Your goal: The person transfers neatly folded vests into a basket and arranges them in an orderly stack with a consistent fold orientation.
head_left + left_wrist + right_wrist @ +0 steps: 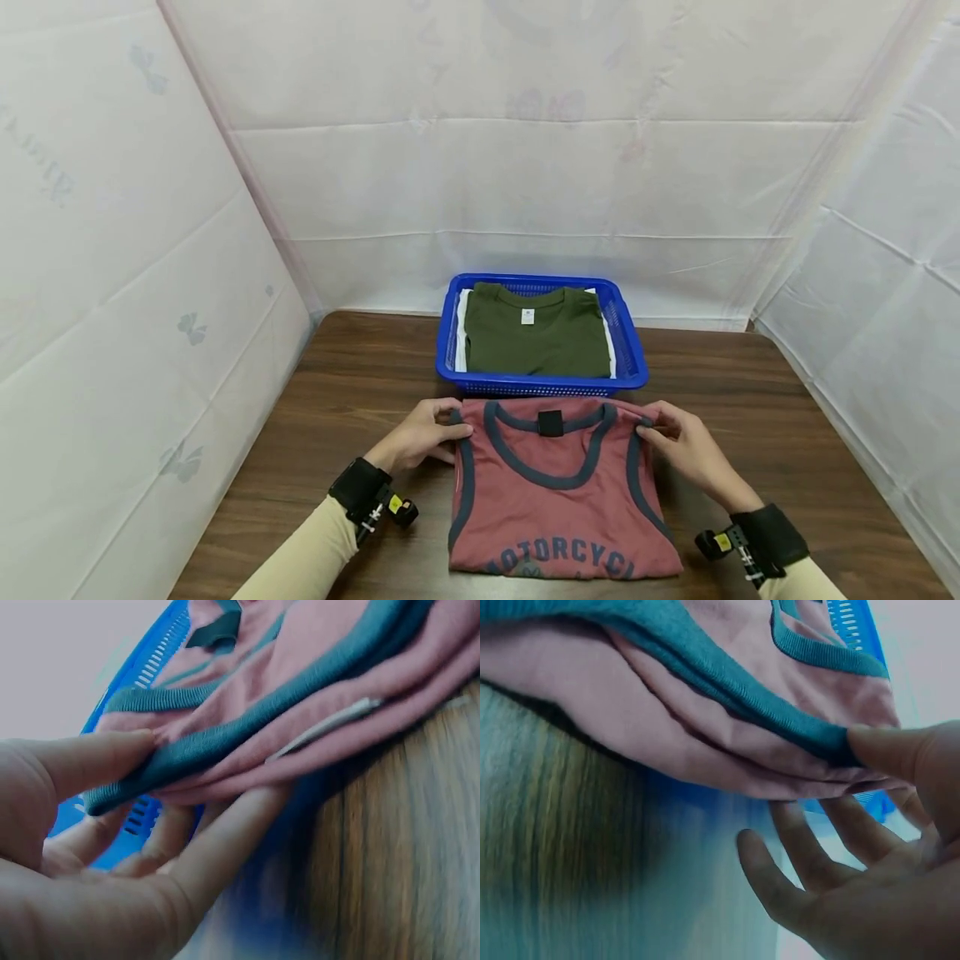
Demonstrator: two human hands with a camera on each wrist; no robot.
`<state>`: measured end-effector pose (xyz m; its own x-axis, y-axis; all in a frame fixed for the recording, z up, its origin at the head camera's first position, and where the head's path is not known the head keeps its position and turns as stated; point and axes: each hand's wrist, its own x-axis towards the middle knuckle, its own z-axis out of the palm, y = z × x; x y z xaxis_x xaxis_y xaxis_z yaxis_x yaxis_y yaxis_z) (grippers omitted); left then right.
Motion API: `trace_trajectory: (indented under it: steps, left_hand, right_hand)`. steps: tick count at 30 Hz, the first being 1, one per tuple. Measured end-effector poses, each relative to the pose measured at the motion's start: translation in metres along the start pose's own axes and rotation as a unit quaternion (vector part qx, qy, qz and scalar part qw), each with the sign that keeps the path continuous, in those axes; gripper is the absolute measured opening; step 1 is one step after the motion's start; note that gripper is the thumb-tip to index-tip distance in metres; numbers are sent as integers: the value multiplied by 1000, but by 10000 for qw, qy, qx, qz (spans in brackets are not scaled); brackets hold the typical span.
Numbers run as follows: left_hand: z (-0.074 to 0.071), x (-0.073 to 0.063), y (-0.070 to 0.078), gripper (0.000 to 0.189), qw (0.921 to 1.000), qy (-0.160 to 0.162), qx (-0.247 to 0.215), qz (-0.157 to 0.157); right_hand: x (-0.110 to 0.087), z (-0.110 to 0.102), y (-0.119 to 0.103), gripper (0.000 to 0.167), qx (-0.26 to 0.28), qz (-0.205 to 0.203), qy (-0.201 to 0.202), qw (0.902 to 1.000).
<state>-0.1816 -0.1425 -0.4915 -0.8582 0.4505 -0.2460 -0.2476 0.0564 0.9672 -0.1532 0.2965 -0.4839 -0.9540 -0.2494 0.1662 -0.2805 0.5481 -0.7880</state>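
Note:
A folded reddish-pink tank top point(540, 508) with dark blue-grey trim and lettering lies face up in front of the basket. My left hand point(422, 435) pinches its upper left shoulder corner, thumb on top and fingers underneath, as the left wrist view shows with the layered folds point(322, 727). At the opposite shoulder corner, my right hand point(686, 446) grips the fabric the same way. In the right wrist view the folded edge point(705, 742) sags between the layers, and some fingers point(780, 877) spread below the cloth. A black label point(551, 423) sits inside the neckline.
Just behind the tank top stands a blue plastic basket point(446, 333). Inside it lies a folded dark green shirt point(536, 346) over white cloth point(461, 333). The brown wooden table point(360, 367) is bordered by white sheet walls point(525, 183) at the back and both sides.

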Motion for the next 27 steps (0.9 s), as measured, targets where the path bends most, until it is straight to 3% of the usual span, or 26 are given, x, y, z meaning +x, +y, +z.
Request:
trace_trajectory:
  steps: [4,11,19,27]
  left_hand:
    - [-1,-4,2,19,9986,-354,172,348]
    - [0,-16,17,21,9897,-726,499,1130]
    - [-1,-29,43,22,9792,-693,690,1778]
    - [-3,-39,76,27,9743,-506,813,2038]
  right_hand:
    - [-5,-4,-5,17,290,-300,-212,9989]
    - [-16,-14,-23,19,488,-347,-272,9978]
    - [-22,-32,-55,26,508,-809,-15,9954]
    - [-11,-48,-75,32,221,-1313,317,9906]
